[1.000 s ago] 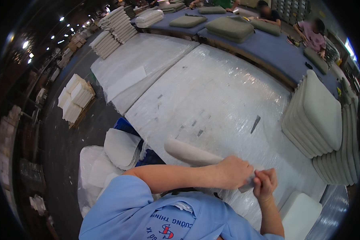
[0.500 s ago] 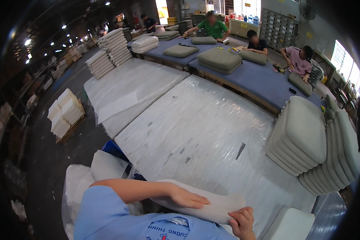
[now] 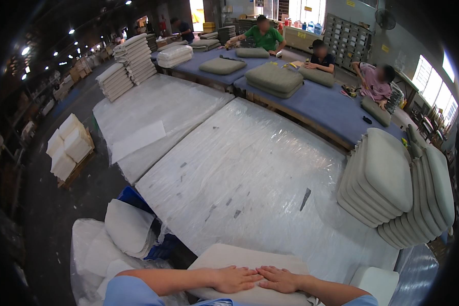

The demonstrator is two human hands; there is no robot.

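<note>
A pale cushion (image 3: 255,255) lies flat at the near edge of the plastic-covered worktop (image 3: 270,178), right in front of the person. The left hand (image 3: 235,279) rests palm down on it, fingers straight and gripping nothing. The right hand (image 3: 279,279) lies the same way, open flat on the cushion, and the fingertips of the two hands meet near its middle.

Just to the right of the cushion, a white pad (image 3: 375,283) sits at the worktop's near corner. Beyond that stands a stack of grey cushions (image 3: 377,178), with a second stack (image 3: 431,188) leaning close beside it. A thin dark strip (image 3: 305,199) lies on the plastic. To the left, white sheets (image 3: 130,227) stick up from a blue bin (image 3: 163,249). Across the far side, co-workers sit around a blue table (image 3: 311,109) that carries more cushions.
</note>
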